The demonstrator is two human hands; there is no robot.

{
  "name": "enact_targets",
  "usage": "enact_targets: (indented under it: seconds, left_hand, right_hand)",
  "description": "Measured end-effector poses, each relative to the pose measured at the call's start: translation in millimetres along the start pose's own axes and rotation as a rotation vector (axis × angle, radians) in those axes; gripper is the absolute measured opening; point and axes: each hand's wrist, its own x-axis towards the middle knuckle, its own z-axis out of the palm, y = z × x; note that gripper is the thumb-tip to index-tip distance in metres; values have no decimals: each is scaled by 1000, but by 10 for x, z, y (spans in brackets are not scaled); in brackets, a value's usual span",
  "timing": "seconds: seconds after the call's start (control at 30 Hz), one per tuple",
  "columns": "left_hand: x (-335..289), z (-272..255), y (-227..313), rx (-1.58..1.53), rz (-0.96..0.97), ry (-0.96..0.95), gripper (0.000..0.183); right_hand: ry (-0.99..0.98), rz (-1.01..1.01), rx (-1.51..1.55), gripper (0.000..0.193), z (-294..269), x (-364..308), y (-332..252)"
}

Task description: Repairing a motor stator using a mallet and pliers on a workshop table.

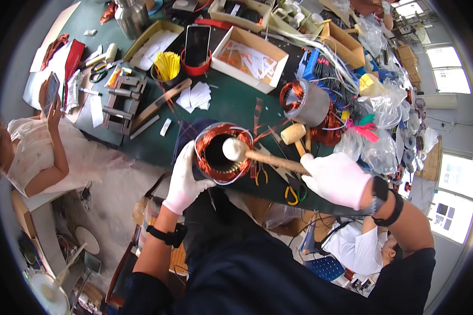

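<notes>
A motor stator [201,169] with copper windings round its open bore stands at the near edge of the green table. My left hand [186,170], in a white glove, grips its left side, thumb toward the front rim. In my gloved right hand [335,178] is the wooden handle of a mallet [276,159]. The mallet's pale head lies over the right part of the bore and windings; whether it touches them I cannot tell. Just beyond my right hand rests a second, smaller wooden mallet [293,133].
Another stator [311,105] stands at the right. Yellow-handled pliers [291,195] lie by the near edge. Farther back are a white box of paper strips [231,39], a phone [197,46] and a metal fixture [123,105]. One person sits at left, another at lower right.
</notes>
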Motion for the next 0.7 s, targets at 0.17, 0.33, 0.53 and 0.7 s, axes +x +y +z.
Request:
enact_targets:
  seconds: [0.17, 0.33, 0.53, 0.7]
  left_hand:
    - [-219, 7, -21, -3, -80, 23, 121]
    - [-190, 248, 62, -21, 4, 85, 120]
    - [-246, 156, 76, 129, -45, 98, 125]
    - [-228, 322, -7, 13, -8, 78, 130]
  right_hand:
    - [317, 253, 890, 19, -234, -50, -270]
    - [-141, 181, 692, 36, 1219, -244, -489]
    - [426, 433, 1236, 17, -95, -76, -337]
    - [-300, 193, 390, 32, 670, -38, -99]
